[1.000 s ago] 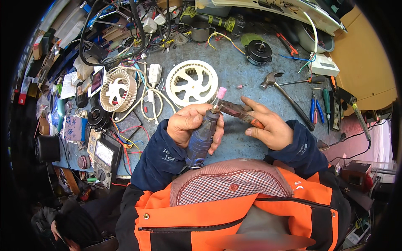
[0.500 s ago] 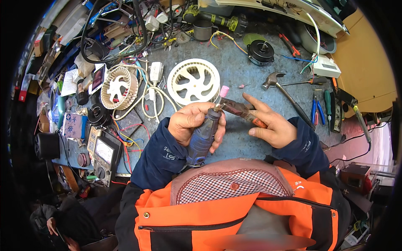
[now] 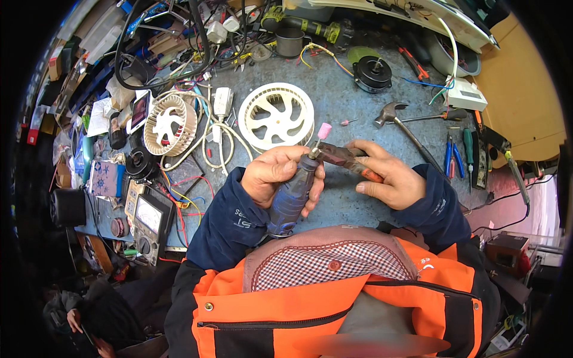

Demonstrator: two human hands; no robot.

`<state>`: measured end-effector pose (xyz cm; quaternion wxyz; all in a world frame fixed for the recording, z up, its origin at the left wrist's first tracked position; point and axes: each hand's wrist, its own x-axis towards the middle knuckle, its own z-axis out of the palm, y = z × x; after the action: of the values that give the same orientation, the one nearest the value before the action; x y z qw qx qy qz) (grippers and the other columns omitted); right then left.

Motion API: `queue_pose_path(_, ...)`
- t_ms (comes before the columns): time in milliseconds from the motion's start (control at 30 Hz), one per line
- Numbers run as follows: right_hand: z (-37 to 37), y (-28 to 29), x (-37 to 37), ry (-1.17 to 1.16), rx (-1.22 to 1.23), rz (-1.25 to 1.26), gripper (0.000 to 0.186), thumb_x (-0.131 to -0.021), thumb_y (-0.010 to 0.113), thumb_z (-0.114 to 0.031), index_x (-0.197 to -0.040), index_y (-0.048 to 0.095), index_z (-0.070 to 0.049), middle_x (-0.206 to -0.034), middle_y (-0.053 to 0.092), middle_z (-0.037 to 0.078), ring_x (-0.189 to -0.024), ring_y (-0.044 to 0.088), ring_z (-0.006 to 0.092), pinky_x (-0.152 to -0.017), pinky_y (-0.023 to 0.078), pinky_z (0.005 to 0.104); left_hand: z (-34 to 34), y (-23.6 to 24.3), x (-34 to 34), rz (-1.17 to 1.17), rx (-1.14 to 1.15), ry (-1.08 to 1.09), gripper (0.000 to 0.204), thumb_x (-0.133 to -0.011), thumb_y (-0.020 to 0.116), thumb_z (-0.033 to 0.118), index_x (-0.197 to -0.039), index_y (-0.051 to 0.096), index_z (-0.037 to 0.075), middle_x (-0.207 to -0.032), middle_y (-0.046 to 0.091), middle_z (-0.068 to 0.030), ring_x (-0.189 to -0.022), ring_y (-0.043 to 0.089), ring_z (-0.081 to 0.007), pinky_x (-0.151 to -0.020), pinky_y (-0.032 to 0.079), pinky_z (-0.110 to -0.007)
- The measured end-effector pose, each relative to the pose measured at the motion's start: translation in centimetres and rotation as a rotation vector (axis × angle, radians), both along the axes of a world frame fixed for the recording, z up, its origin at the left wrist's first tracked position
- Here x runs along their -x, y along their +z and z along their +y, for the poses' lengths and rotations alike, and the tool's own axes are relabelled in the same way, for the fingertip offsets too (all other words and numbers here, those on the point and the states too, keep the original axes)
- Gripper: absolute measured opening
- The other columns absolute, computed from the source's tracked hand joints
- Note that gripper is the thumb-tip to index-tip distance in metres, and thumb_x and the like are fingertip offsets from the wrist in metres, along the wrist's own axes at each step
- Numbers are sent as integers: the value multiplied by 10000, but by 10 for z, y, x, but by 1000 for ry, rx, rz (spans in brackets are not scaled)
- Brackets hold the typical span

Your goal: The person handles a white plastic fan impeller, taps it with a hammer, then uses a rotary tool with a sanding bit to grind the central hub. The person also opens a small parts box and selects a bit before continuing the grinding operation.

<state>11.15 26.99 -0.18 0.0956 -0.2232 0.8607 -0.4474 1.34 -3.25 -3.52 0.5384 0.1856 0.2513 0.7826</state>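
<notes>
Lowered since the earlier frame: the forefinger of the right hand (image 3: pixel 391 180), stretched out before, now bent closer to the dark metal pliers with orange handle (image 3: pixel 341 157). Shifted slightly to the right also: the small pink cylindrical grinding stone (image 3: pixel 324 130). In the left hand (image 3: pixel 267 177), wrapped firmly around its upper body: a blue-and-black cylindrical rotary tool (image 3: pixel 289 203), held tilted above the blue-grey worn bench (image 3: pixel 343 89), with the pink stone upward at its tip. Hidden behind this body: most of the left fingers, with only some fingertips visible at the right side. In the right hand, pinched between bent fingers and thumb: the pliers, with handles mostly covered by the fingers. Close against the metal collar just below the stone: the plier jaws; not possible to tell whether biting or only touching. Partly covered by the left hand at its lower edge: a round white plastic fan wheel (image 3: pixel 276 116). Near the right sleeve, with handle end hard to make out: a claw hammer with grey metal head (image 3: pixel 389 112). At lower left, mostly lost in darkness: another person in dark clothing (image 3: pixel 110 310).
</notes>
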Motion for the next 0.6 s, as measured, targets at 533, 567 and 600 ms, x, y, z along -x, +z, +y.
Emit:
queue_pose_path(533, 5, -4, 4, -44, 29, 254, 312, -847, 830, -48, -1142, 755, 21, -1266, 667, 236, -1087, 690, 414, -929, 556, 455, 3, 16, -9, 131, 109, 66, 558, -988, 781, 334, -1354, 597, -45, -1036, 731, -155, -871, 745, -207, -772, 636, -335)
queue_pose_path(567, 10, -4, 2, -89, 10, 211, 312, -839, 840, -56, -1131, 757, 17, -1277, 668, 236, -1111, 685, 416, -948, 551, 453, 5, 15, -10, 154, 61, 57, 575, -977, 792, 324, -1368, 585, -43, -1049, 726, -147, -891, 739, -200, -794, 633, -329)
queue_pose_path(600, 19, -6, -2, -134, -10, 167, 313, -831, 849, -63, -1121, 759, 12, -1289, 669, 237, -1136, 679, 419, -966, 546, 451, 2, 19, -8, 187, 158, 51, 569, -938, 835, 243, -1362, 569, -28, -1054, 709, -119, -908, 719, -185, -809, 619, -322)
